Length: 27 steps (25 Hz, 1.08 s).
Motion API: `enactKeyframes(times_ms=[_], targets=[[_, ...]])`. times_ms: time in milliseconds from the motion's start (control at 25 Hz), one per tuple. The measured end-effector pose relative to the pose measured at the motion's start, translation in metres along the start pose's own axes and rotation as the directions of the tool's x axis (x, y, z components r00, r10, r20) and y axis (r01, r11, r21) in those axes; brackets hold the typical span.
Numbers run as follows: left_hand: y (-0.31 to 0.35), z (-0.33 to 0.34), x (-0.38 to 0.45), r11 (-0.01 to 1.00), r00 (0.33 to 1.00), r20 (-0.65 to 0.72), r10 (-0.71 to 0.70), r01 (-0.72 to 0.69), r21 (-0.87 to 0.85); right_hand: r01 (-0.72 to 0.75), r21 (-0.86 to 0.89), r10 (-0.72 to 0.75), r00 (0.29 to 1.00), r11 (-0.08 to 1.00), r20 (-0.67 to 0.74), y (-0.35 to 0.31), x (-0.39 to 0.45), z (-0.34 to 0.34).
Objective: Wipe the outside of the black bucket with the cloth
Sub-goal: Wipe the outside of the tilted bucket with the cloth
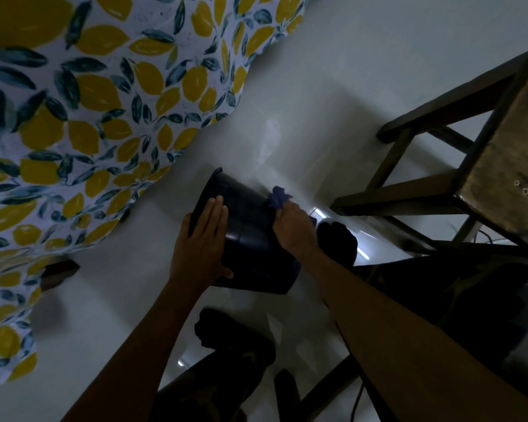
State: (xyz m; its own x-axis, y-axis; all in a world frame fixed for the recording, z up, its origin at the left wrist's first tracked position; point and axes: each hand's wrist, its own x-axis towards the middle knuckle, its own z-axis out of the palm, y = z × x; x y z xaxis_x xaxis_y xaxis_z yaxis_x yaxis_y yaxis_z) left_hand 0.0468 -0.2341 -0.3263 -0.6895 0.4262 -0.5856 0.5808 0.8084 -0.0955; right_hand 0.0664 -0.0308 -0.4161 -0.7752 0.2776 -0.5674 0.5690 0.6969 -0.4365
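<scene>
The black bucket [247,226] lies tilted on the white floor, its rim pointing up and to the left. My left hand [203,239] rests flat on the bucket's left side near the rim, fingers together, steadying it. A crumpled blue cloth [278,197] is bunched in my right hand [296,228], which presses it against the bucket's right side wall. Only the cloth's top end shows above my fingers.
A lemon-print tablecloth [89,117] hangs over a table at the left. A dark wooden stool [439,166] stands at the right, its legs close to the bucket. My dark-clad feet [337,242] and legs [232,345] are below and beside the bucket.
</scene>
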Motion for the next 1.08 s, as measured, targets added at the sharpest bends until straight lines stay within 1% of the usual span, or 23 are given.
enactKeyframes(times_ms=[80, 120, 200, 240, 280, 320, 360, 400, 440, 480, 520, 560, 600, 640, 720, 760, 800, 840, 920, 960, 1000, 1040, 1080], targets=[[-0.001, 0.002, 0.001, 1.000, 1.000, -0.011, 0.001, -0.001, -0.005, 0.071, 0.063, -0.063, 0.989, 0.995, -0.132, 0.007, -0.044, 0.009], [0.000, 0.003, 0.000, 1.000, 1.000, -0.011, 0.002, -0.002, -0.003, 0.113, 0.053, -0.103, 0.980, 0.992, -0.173, 0.007, -0.068, 0.016], [0.000, 0.003, -0.004, 1.000, 1.000, -0.009, -0.002, 0.002, -0.008, 0.218, 0.011, -0.213, 0.963, 0.976, -0.167, 0.006, -0.096, 0.019], [-0.001, 0.004, -0.005, 1.000, 1.000, -0.019, 0.000, 0.000, -0.006, 0.242, -0.004, -0.239, 0.958, 0.970, -0.161, 0.004, -0.093, 0.014], [-0.001, 0.004, -0.006, 1.000, 1.000, -0.025, 0.006, -0.006, 0.002, 0.231, -0.018, -0.231, 0.962, 0.973, -0.148, 0.004, -0.075, 0.013], [0.000, 0.005, -0.007, 1.000, 1.000, -0.027, 0.009, -0.009, 0.005, 0.168, -0.015, -0.169, 0.982, 0.986, -0.084, 0.004, -0.049, 0.008], [0.001, 0.005, -0.008, 1.000, 1.000, -0.028, 0.008, -0.008, 0.001, 0.073, -0.011, -0.073, 0.997, 0.997, 0.004, 0.002, -0.020, -0.001], [0.001, 0.006, -0.009, 1.000, 1.000, -0.026, 0.005, -0.005, -0.007, -0.020, 0.007, 0.019, 0.996, 1.000, 0.092, 0.001, 0.004, -0.008], [0.002, 0.007, -0.009, 1.000, 0.999, -0.032, -0.003, 0.002, -0.012, -0.086, 0.025, 0.081, 0.982, 0.996, 0.168, 0.001, 0.017, -0.010], [0.001, 0.008, -0.009, 1.000, 1.000, -0.029, -0.012, 0.012, -0.011, -0.105, 0.028, 0.099, 0.981, 0.994, 0.169, -0.002, 0.019, -0.007], [0.002, 0.009, -0.011, 1.000, 1.000, -0.022, -0.018, 0.018, -0.012, -0.081, 0.022, 0.079, 0.993, 0.996, 0.084, -0.005, 0.008, -0.002], [0.002, 0.012, -0.013, 1.000, 0.999, -0.028, -0.020, 0.019, -0.013, -0.025, 0.018, 0.026, 0.999, 1.000, -0.042, -0.004, -0.014, 0.006], [0.002, 0.015, -0.015, 1.000, 0.999, -0.042, -0.017, 0.017, -0.012, 0.044, 0.013, -0.042, 0.990, 0.999, -0.134, -0.004, -0.042, 0.016], [0.002, 0.016, -0.017, 1.000, 0.999, -0.047, -0.016, 0.015, -0.008, 0.110, -0.003, -0.109, 0.976, 0.994, -0.187, -0.003, -0.071, 0.024], [0.003, 0.018, -0.022, 1.000, 0.999, -0.044, -0.019, 0.018, -0.014, 0.219, -0.049, -0.224, 0.956, 0.975, -0.191, 0.004, -0.108, 0.034], [0.004, 0.020, -0.025, 1.000, 0.998, -0.052, -0.021, 0.020, -0.022, 0.247, -0.058, -0.254, 0.946, 0.967, -0.203, 0.007, -0.107, 0.032], [0.004, 0.022, -0.027, 0.999, 0.998, -0.060, -0.020, 0.019, -0.026, 0.232, -0.058, -0.239, 0.952, 0.971, -0.193, 0.009, -0.093, 0.030], [0.005, 0.021, -0.028, 0.999, 0.999, -0.051, -0.017, 0.016, -0.028, 0.181, -0.044, -0.186, 0.969, 0.983, -0.161, 0.008, -0.071, 0.024], [0.006, 0.021, -0.028, 0.999, 0.998, -0.055, -0.020, 0.019, -0.028, 0.034, -0.018, -0.035, 0.998, 0.999, -0.058, 0.006, -0.020, 0.008], [0.005, 0.021, -0.026, 0.999, 0.998, -0.065, -0.026, 0.024, -0.025, -0.017, 0.006, 0.018, 0.999, 1.000, -0.041, 0.006, -0.005, 0.004], [0.005, 0.020, -0.024, 0.999, 0.998, -0.063, -0.030, 0.028, -0.025, -0.022, 0.018, 0.024, 0.996, 1.000, -0.085, 0.004, -0.001, 0.005], [0.005, 0.021, -0.024, 0.999, 0.998, -0.062, -0.026, 0.024, -0.030, 0.017, 0.028, -0.012, 0.986, 0.999, -0.166, 0.003, -0.011, 0.012], [0.006, 0.023, -0.025, 0.999, 0.997, -0.071, -0.023, 0.021, -0.035, 0.063, 0.030, -0.055, 0.974, 0.998, -0.219, 0.003, -0.031, 0.020]])
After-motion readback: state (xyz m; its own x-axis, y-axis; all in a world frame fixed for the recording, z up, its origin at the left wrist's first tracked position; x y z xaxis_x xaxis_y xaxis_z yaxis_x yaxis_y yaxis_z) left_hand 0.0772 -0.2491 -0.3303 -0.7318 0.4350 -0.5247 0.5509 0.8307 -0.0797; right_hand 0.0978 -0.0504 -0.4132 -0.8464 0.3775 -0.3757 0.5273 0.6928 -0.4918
